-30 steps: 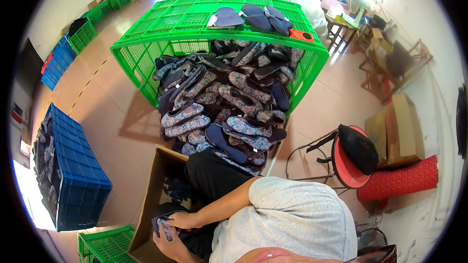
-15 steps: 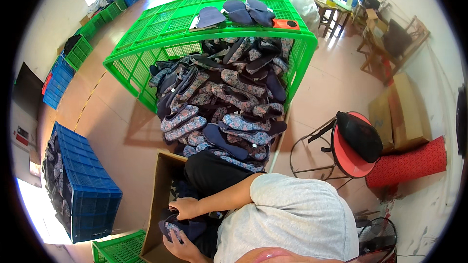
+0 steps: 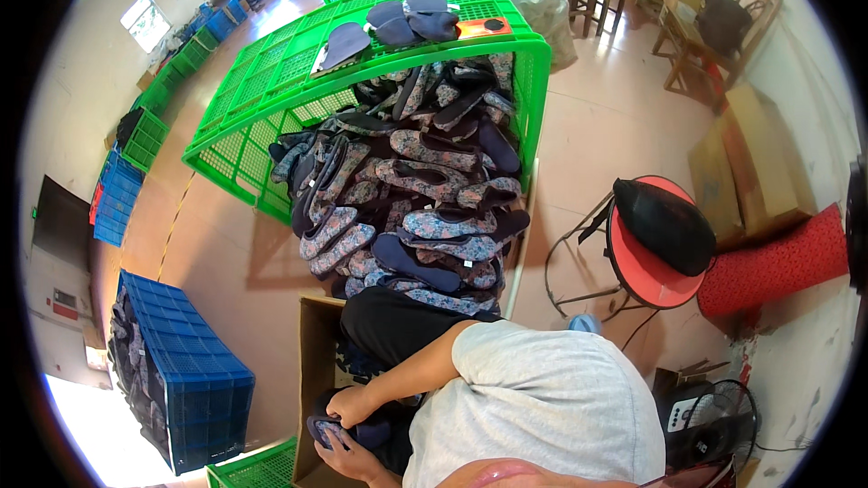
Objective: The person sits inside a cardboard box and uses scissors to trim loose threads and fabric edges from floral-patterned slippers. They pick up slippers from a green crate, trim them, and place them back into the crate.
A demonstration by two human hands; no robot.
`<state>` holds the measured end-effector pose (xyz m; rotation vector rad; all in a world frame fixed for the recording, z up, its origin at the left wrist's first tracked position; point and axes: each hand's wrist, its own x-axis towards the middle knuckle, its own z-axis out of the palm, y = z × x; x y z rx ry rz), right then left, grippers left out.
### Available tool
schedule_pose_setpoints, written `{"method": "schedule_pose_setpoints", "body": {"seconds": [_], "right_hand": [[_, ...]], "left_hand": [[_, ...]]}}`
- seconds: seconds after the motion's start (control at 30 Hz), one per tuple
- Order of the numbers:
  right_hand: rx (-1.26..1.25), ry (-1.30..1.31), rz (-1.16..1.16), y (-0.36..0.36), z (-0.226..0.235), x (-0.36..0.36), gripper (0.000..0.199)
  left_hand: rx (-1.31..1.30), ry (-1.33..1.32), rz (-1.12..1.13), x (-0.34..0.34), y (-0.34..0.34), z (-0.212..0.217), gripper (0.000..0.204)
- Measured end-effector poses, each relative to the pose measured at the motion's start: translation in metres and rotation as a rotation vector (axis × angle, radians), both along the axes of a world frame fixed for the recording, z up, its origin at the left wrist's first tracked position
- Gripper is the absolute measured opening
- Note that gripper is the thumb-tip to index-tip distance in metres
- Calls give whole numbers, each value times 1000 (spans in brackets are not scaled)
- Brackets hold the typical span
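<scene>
In front of my lap, over an open cardboard box, I hold a dark navy slipper with some floral fabric showing. My left hand grips it from below, fingers spread over the floral part. My right hand is closed on its upper edge, with the fingertips partly hidden. More dark fabric pieces lie inside the box, mostly in shadow. Beyond my knees, a big pile of floral slippers with navy soles spills from a green crate lying on its side.
Navy sole-shaped pieces and an orange card lie on the crate. A blue crate stands at left. On the right are a red stool with a black bag, cartons, a red roll and a fan.
My view has shifted, so the surroundings sit differently in the picture. The slipper has turned in my hands and shows less of its floral side. Both hands stay on it.
</scene>
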<state>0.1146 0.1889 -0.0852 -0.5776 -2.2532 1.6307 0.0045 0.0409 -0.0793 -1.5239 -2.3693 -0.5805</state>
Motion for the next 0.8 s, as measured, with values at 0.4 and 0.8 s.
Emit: {"method": "schedule_pose_setpoints", "body": {"seconds": [0.4, 0.8], "right_hand": [[61, 145, 155, -23, -4, -11, 20], [-2, 142, 151, -20, 2, -27, 20]], "left_hand": [[-4, 11, 81, -22, 6, 4, 23], [-32, 127, 171, -106, 38, -33, 15]]}}
